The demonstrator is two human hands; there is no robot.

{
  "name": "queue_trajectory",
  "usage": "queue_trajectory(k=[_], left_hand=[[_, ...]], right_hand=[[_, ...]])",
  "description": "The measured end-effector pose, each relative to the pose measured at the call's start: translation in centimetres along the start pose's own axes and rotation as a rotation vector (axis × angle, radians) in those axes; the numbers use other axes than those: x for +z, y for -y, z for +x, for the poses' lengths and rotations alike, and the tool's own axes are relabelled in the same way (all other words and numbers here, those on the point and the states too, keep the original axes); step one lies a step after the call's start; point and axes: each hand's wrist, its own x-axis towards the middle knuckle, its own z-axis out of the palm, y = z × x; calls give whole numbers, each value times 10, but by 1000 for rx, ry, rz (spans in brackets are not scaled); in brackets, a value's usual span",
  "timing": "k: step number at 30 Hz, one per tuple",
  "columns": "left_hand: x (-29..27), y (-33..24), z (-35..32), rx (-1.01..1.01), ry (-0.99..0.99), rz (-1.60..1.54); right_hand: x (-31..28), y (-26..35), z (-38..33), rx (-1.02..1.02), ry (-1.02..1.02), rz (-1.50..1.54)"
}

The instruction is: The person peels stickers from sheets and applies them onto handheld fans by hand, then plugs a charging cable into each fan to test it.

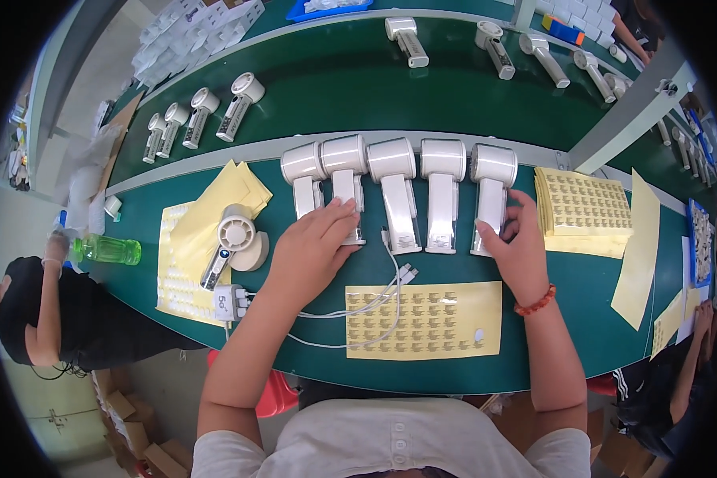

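Note:
Several white handheld fans lie in a row on the green table, heads away from me and handles toward me. My left hand (312, 248) is closed over the handle of the second fan from the left (344, 155), fingers across its top and thumb by its right side. The leftmost fan (303, 163) lies against it, its lower handle partly hidden by that hand. My right hand (521, 243) has thumb and fingers around the handle of the rightmost fan (494, 165). Between my hands are two untouched fans, a tilted one (393, 159) and a straight one (443, 161).
A yellow label sheet (478, 299) lies near me, crossed by white charging cables (358, 312) from a white adapter (229, 301). Other fans (236, 231) and yellow sheets (203, 203) are at left; a sheet stack (585, 203) is at right. A conveyor (319, 88) carries fans behind.

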Motion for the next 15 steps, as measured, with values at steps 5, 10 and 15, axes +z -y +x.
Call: queue_trajectory(k=[5, 10, 15], left_hand=[[-17, -7, -6, -191, -110, -166], [-14, 20, 1, -755, -173, -325], [-3, 30, 8, -890, -24, -448]], right_hand=[[-14, -18, 13, 192, 86, 419], [-31, -12, 19, 291, 354, 623], [-27, -9, 15, 251, 326, 804]])
